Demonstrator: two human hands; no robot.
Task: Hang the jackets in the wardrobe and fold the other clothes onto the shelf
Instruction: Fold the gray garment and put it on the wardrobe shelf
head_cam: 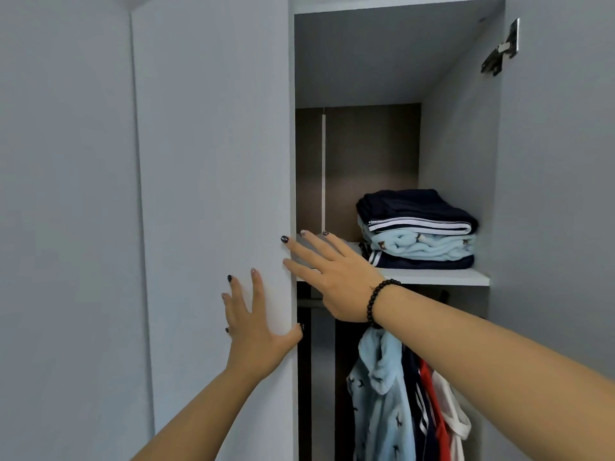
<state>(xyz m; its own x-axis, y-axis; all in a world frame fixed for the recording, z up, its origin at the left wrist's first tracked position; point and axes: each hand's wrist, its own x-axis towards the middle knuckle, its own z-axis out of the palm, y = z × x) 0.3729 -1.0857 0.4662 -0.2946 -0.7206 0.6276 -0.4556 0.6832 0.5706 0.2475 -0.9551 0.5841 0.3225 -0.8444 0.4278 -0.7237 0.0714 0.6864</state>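
Note:
A grey wardrobe door fills the left of the view, and my left hand presses flat on it with fingers spread, thumb at its right edge. My right hand, a black bead bracelet on its wrist, reaches over that edge with straight fingers touching the door. On the white shelf lies a stack of folded clothes, dark navy with white stripes and light blue. Below the shelf hang jackets: a light blue patterned one, a navy one, a red one and a white one.
The right wardrobe door stands open, with a metal hinge near its top. The compartment above the folded stack is bare, with a brown back panel. A hanging rail shows just under the shelf.

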